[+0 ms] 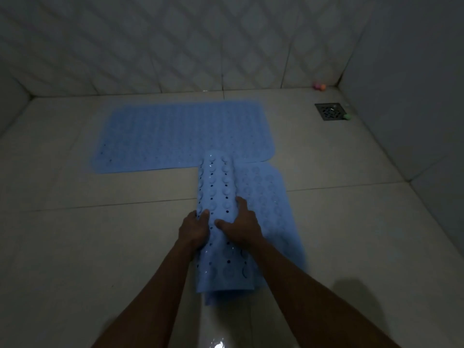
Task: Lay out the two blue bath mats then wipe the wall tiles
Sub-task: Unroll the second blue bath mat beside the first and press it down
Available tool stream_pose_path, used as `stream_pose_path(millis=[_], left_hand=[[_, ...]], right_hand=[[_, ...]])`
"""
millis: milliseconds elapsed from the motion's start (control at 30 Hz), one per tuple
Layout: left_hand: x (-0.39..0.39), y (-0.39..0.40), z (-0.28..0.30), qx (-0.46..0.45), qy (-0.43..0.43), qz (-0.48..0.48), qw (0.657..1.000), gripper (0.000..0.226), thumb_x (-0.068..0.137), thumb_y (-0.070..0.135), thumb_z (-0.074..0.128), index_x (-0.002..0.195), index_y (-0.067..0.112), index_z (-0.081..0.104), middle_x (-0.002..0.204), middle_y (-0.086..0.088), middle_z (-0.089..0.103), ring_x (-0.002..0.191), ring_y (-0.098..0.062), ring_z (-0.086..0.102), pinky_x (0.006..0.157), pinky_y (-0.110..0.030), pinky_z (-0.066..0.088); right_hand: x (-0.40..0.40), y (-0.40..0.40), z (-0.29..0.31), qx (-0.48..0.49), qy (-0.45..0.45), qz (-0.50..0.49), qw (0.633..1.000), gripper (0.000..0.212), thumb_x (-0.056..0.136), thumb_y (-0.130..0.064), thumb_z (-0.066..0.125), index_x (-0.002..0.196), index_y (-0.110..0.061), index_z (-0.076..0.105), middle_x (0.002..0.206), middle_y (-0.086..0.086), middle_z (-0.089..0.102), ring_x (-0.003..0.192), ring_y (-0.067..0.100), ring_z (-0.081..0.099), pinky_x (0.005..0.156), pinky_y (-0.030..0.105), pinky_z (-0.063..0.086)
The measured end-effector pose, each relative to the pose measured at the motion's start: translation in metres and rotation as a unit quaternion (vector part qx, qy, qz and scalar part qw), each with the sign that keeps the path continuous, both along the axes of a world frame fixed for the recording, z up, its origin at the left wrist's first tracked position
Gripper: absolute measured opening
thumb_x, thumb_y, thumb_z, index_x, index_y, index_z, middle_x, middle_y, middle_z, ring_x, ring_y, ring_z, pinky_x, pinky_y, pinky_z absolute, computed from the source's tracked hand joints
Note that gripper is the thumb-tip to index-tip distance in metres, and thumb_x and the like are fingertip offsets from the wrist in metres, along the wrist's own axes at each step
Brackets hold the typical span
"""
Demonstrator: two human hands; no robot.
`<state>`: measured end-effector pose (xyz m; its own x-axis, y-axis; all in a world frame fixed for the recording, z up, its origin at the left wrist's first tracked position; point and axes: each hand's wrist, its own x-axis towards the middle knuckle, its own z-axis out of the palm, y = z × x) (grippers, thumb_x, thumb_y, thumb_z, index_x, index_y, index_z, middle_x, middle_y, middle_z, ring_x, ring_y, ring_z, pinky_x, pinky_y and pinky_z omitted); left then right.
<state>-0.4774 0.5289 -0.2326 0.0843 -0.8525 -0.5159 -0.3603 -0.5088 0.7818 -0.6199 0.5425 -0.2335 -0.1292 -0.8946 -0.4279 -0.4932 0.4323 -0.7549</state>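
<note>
One blue bath mat (180,136) lies flat on the floor near the back wall. A second blue mat (221,179) is partly rolled or folded lengthwise, with its suction cups showing on top and its right part flat on the floor. My left hand (194,231) grips the roll's left side, fingers curled around it. On the roll's top rests my right hand (241,226), thumb and fingers spread over it. The wall tiles (175,46) carry a diamond pattern.
A dark square floor drain (330,111) sits in the back right corner, with a small green thing (347,116) beside it and small pink and orange things (319,86) against the wall. Beige floor tiles (75,247) surround the mats. The room is dim.
</note>
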Motion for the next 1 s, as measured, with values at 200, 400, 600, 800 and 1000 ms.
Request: stream_pose_path(millis=[200, 400, 600, 800, 1000], left_hand=[[0.0, 0.004, -0.003, 0.0, -0.038, 0.05, 0.998, 0.064, 0.1, 0.055, 0.039, 0.133, 0.003, 0.058, 0.134, -0.022, 0.06, 0.117, -0.036, 0.06, 0.104, -0.048, 0.048], [0.011, 0.009, 0.006, -0.023, -0.081, 0.055, 0.995, 0.093, 0.081, 0.076, 0.04, 0.149, 0.013, 0.045, 0.144, -0.014, 0.055, 0.127, -0.032, 0.056, 0.109, -0.047, 0.045], [0.024, 0.004, 0.005, -0.03, -0.093, 0.05, 0.994, 0.078, 0.092, 0.069, 0.041, 0.145, 0.013, 0.05, 0.139, -0.013, 0.059, 0.119, -0.031, 0.06, 0.104, -0.048, 0.049], [0.022, 0.002, -0.001, -0.042, -0.148, 0.046, 0.987, 0.06, 0.103, 0.054, 0.033, 0.141, 0.011, 0.052, 0.136, -0.017, 0.059, 0.119, -0.035, 0.058, 0.104, -0.048, 0.047], [0.048, 0.011, 0.007, -0.048, -0.132, 0.077, 0.987, 0.058, 0.099, 0.057, 0.043, 0.138, 0.016, 0.058, 0.132, -0.01, 0.064, 0.116, -0.028, 0.062, 0.103, -0.042, 0.049]], right_hand=[[0.005, -0.007, -0.001, -0.02, -0.03, -0.038, 0.999, 0.097, 0.075, -0.069, 0.064, 0.154, -0.03, 0.025, 0.147, 0.015, 0.039, 0.134, 0.038, 0.044, 0.112, 0.052, 0.039], [0.02, -0.015, -0.007, 0.018, -0.039, -0.014, 0.999, 0.078, 0.092, -0.06, 0.056, 0.157, -0.033, 0.022, 0.157, 0.014, 0.025, 0.146, 0.036, 0.026, 0.12, 0.048, 0.025], [0.035, -0.019, 0.002, -0.005, -0.15, 0.003, 0.989, 0.057, 0.103, -0.035, 0.043, 0.156, -0.037, 0.025, 0.161, 0.005, 0.03, 0.142, 0.028, 0.038, 0.118, 0.04, 0.031], [0.028, -0.02, 0.005, -0.019, -0.169, -0.009, 0.985, 0.063, 0.098, -0.018, 0.053, 0.155, -0.027, 0.03, 0.141, -0.004, 0.047, 0.127, 0.017, 0.05, 0.103, 0.026, 0.04], [0.042, -0.017, 0.001, 0.012, -0.12, -0.014, 0.993, 0.073, 0.088, -0.053, 0.065, 0.149, -0.021, 0.04, 0.141, 0.006, 0.057, 0.124, 0.027, 0.057, 0.107, 0.043, 0.047]])
